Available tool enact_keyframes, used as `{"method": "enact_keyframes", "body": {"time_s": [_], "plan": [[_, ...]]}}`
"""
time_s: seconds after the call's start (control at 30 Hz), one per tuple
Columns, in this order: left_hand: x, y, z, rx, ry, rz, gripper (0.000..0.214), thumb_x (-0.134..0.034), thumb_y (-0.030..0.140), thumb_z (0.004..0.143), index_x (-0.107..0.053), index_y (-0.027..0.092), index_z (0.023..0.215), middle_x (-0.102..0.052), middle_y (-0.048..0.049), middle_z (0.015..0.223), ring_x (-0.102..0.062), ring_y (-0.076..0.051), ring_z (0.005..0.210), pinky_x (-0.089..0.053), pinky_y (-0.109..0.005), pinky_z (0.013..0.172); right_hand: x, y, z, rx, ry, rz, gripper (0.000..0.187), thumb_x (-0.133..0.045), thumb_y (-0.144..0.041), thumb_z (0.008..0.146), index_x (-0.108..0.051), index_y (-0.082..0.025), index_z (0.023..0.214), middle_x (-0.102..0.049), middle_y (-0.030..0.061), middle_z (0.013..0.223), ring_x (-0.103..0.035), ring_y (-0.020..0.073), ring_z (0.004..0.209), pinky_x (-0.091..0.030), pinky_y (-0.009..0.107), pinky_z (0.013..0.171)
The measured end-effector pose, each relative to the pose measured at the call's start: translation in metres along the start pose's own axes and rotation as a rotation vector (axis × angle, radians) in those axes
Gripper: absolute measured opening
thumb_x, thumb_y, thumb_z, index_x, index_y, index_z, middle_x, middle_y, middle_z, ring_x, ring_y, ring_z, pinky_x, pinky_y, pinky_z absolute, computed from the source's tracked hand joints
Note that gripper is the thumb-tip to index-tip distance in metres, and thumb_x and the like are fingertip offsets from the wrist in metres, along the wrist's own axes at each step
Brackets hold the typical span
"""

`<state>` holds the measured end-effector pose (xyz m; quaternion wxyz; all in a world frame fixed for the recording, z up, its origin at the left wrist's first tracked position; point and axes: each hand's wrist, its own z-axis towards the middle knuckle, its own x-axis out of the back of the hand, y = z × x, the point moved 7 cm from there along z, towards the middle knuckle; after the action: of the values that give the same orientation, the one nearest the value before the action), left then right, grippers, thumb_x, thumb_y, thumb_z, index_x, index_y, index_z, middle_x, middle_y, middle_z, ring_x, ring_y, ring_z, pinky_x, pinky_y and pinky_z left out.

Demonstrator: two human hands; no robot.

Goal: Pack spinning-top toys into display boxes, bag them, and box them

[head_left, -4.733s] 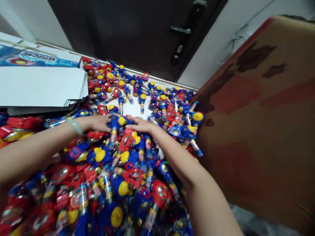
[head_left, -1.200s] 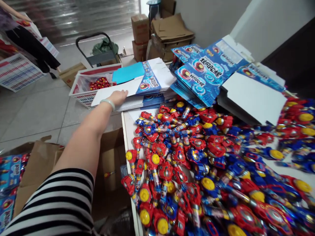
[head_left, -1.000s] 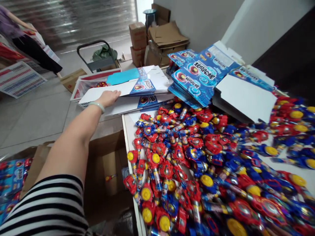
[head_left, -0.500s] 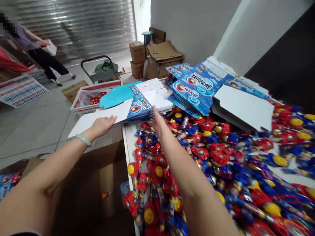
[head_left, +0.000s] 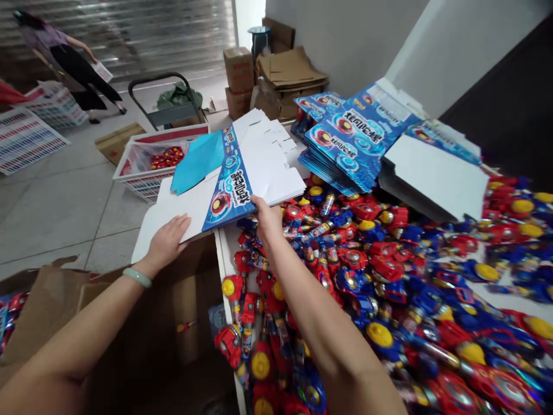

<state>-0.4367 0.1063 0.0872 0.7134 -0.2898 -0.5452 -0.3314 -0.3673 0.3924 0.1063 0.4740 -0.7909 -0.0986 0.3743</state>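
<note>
A stack of flat printed cardboard boxes (head_left: 272, 161), white with a blue printed band, lies across the table's left end and juts out over its edge. At its near right edge my right hand (head_left: 268, 219) is closed, thumb on top and the other fingers tucked below. My left hand (head_left: 168, 239) grips the near edge of the white flap on the left, fingers bent over the top; its thumb is hidden. A bright blue sheet (head_left: 199, 161) rests on the stack's far left part. Red and blue toys with yellow discs (head_left: 354, 259) cover the table beside my right forearm.
Blue printed boxes (head_left: 345, 138) are piled at the table's back, beside a white open carton (head_left: 436, 178). Below the left edge stands a large open carton (head_left: 52, 311). Behind are a white basket (head_left: 140, 187), a trolley (head_left: 166, 118) and a walking person (head_left: 64, 57).
Both hands have come nearer and closed on the stack's near edge. The stack has turned and shifted slightly toward me. In the background the person has walked on; the view has shifted a little.
</note>
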Motion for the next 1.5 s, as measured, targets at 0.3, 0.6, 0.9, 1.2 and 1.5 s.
{"method": "enact_keyframes", "body": {"time_s": [0.3, 0.6, 0.9, 1.2, 1.5], "plan": [[0.044, 0.089, -0.018, -0.19, 0.239, -0.064, 0.091, -0.055, 0.024, 0.093, 0.003, 0.029, 0.163, -0.049, -0.0197, 0.151, -0.042, -0.036, 0.145, -0.049, -0.056, 0.11, 0.072, -0.082, -0.083, 0.135, -0.034, 0.132, 0.05, -0.079, -0.024, 0.056, -0.071, -0.018, 0.104, -0.078, 0.0033, 0.101, -0.071, 0.0241, 0.105, -0.054, 0.04, 0.104], [0.059, 0.224, -0.002, -0.437, 0.158, -0.199, 0.083, -0.061, 0.026, 0.089, -0.021, 0.026, 0.162, -0.04, -0.0187, 0.158, -0.036, -0.036, 0.149, -0.041, -0.055, 0.117, 0.226, -0.141, -0.144, 0.184, 0.167, 0.093, 0.038, -0.078, -0.033, 0.058, -0.069, -0.021, 0.092, -0.077, 0.0017, 0.092, -0.071, 0.0235, 0.102, -0.057, 0.041, 0.098], [0.024, 0.277, 0.005, -0.465, 0.014, -0.176, 0.05, -0.048, 0.038, 0.099, -0.052, 0.02, 0.146, -0.049, -0.0189, 0.152, -0.042, -0.039, 0.144, -0.042, -0.057, 0.113, 0.304, -0.137, -0.177, -0.119, 0.153, -0.274, 0.026, -0.087, -0.028, 0.059, -0.069, -0.018, 0.074, -0.071, 0.0049, 0.067, -0.069, 0.023, 0.069, -0.061, 0.041, 0.071], [0.027, 0.28, 0.008, -0.424, -0.212, -0.121, 0.053, -0.029, 0.044, 0.103, -0.046, 0.026, 0.15, -0.042, -0.0104, 0.158, -0.036, -0.036, 0.149, -0.035, -0.056, 0.12, 0.271, -0.229, -0.093, 0.255, 0.33, -1.404, 0.034, -0.069, -0.021, 0.086, -0.067, -0.003, 0.115, -0.064, 0.0271, 0.13, -0.053, 0.0384, 0.134, -0.034, 0.057, 0.116], [0.041, 0.257, -0.005, -0.431, -0.152, -0.165, 0.056, -0.025, 0.041, 0.106, -0.046, 0.011, 0.148, -0.042, -0.0141, 0.157, -0.033, -0.03, 0.149, -0.031, -0.05, 0.123, 0.253, -0.25, -0.122, 0.156, 0.355, -1.484, 0.047, -0.067, -0.033, 0.074, -0.062, 0.012, 0.09, -0.058, 0.0309, 0.132, -0.053, 0.0346, 0.133, -0.037, 0.047, 0.109]]}}
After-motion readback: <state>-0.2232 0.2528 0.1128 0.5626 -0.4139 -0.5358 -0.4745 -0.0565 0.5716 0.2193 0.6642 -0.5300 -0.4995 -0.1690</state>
